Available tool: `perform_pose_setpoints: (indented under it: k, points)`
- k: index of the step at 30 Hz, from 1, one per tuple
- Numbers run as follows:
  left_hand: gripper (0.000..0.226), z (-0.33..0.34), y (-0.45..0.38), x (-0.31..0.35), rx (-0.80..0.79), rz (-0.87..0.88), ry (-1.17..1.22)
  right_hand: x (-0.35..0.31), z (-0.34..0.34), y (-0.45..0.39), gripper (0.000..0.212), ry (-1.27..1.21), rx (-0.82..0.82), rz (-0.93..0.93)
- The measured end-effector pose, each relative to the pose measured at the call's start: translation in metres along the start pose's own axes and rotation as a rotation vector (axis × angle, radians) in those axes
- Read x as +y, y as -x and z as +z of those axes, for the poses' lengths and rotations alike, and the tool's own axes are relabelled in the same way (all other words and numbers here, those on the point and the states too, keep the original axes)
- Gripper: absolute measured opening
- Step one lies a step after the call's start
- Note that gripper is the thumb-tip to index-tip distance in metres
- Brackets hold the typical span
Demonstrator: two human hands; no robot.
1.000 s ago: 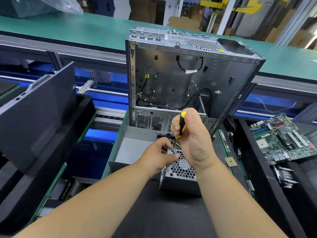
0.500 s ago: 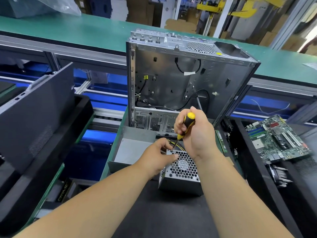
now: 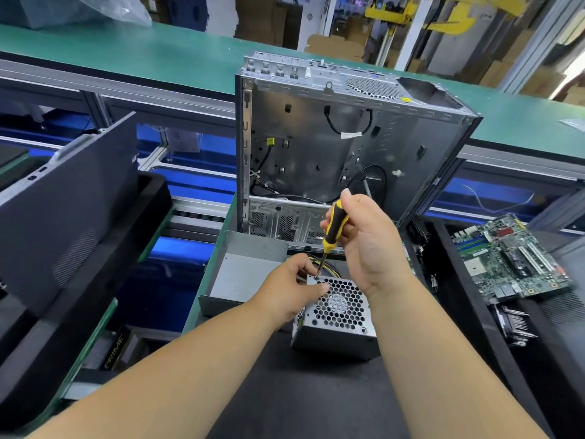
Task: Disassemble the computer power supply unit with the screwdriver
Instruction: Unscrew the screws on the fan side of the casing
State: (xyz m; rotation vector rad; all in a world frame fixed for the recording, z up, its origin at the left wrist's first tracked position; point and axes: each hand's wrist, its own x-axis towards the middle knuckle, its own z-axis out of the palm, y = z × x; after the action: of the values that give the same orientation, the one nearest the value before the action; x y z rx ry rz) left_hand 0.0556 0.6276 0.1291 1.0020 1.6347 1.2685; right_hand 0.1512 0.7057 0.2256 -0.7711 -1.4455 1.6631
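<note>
Just past the left hand [image 3: 285,288] fingertips pinching the power supply [image 3: 337,321] far-left corner, keep the screwdriver [image 3: 330,236], gripped by clenched right hand [image 3: 367,242] fingers, upright with tip seated in the corner screw, press down, turn steadily, brace box.

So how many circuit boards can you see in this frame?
1 clearly: a green motherboard lying flat in the black bin at right, beyond the right hand. Others may be hidden under it or in the bins; thin green edges beside the power supply are unclear.
</note>
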Motion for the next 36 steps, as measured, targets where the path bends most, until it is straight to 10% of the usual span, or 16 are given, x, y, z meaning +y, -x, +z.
perform_pose_setpoints:
  k: [10,21,36]
  points:
    - [0.023,0.0,-0.002,-0.003,0.0,0.003,-0.01,0.006,0.012,-0.006,0.061,-0.173,-0.062,0.045]
    - [0.022,-0.002,-0.006,-0.008,-0.019,0.025,-0.005,0.008,0.004,-0.003,0.023,-0.08,-0.039,-0.042]
    - [0.023,-0.002,-0.011,-0.01,-0.028,0.021,-0.005,0.01,0.008,-0.008,0.051,-0.178,-0.042,0.008]
